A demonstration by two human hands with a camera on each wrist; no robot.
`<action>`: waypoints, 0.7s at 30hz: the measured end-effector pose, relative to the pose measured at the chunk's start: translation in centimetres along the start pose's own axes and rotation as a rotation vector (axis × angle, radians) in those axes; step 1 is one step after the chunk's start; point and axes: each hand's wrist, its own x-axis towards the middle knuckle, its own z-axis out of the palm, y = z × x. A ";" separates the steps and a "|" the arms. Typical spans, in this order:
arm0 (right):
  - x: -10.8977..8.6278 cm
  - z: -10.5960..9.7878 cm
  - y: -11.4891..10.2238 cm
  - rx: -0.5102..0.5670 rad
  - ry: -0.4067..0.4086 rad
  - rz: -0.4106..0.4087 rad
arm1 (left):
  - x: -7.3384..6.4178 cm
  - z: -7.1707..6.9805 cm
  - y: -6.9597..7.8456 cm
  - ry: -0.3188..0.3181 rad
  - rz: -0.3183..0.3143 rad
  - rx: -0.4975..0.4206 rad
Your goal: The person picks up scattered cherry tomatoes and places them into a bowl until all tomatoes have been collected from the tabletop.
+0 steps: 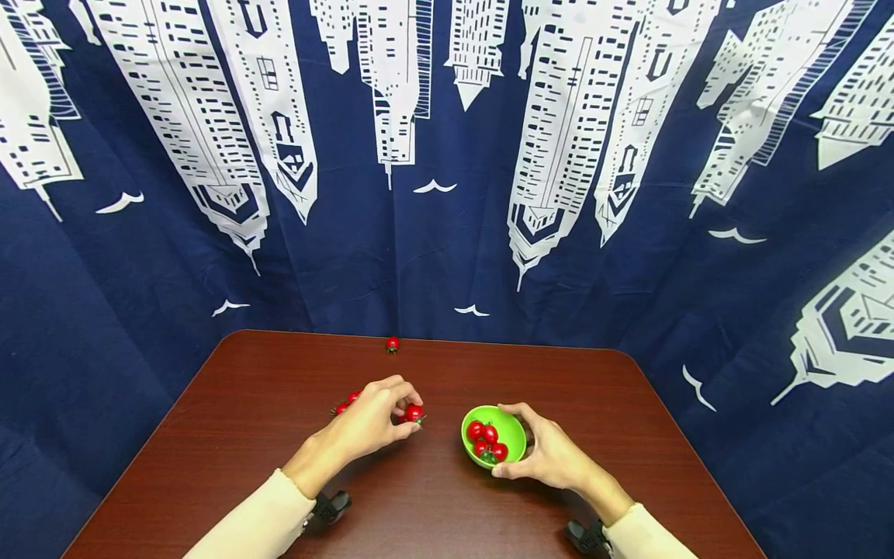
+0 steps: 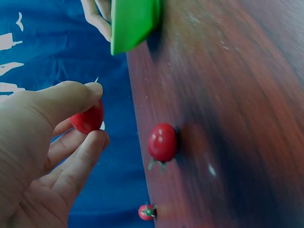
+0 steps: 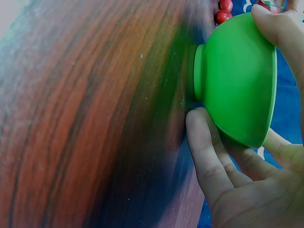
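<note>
My left hand (image 1: pixel 373 419) pinches a cherry tomato (image 1: pixel 414 413) between thumb and fingertips, to the left of the green bowl. In the left wrist view the held tomato (image 2: pixel 89 118) is red, with the thumb across its upper side. My right hand (image 1: pixel 552 450) grips the green bowl (image 1: pixel 517 435) from the right, thumb at the near rim and fingers around the far side. Several cherry tomatoes (image 1: pixel 491 435) lie inside the bowl. From the right wrist, the bowl's outer wall (image 3: pixel 240 80) shows between thumb and fingers, its foot by the tabletop.
Loose cherry tomatoes (image 1: pixel 341 408) lie just left of my left hand, partly hidden by it. Another tomato (image 1: pixel 393 344) sits at the far edge of the brown wooden table (image 1: pixel 559 373). Behind the table hangs a blue curtain (image 1: pixel 447 256) with white buildings.
</note>
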 end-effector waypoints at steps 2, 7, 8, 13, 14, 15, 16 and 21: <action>0.0 0.0 0.0 -0.002 0.001 -0.002 | 0.5 0.2 0.3 0.007 0.010 0.003; 0.0 0.1 0.0 -0.003 0.001 -0.008 | 1.6 0.5 1.3 0.015 0.038 0.002; 0.0 0.1 0.0 -0.001 0.002 -0.010 | 1.8 0.5 1.5 0.016 0.044 0.001; -0.1 0.1 0.0 -0.008 0.001 -0.018 | 2.9 0.8 2.4 0.014 0.059 -0.010; -0.1 0.1 0.0 -0.010 0.001 -0.019 | 3.1 0.8 2.6 0.013 0.061 -0.012; -0.1 0.1 0.1 -0.013 0.002 -0.020 | 3.4 0.9 2.8 0.012 0.064 -0.013; -0.1 0.1 0.1 -0.018 0.004 -0.022 | 3.6 1.0 2.9 0.010 0.068 -0.012; -0.1 0.0 0.0 -0.033 0.011 -0.024 | 4.5 1.5 3.7 0.005 0.089 -0.012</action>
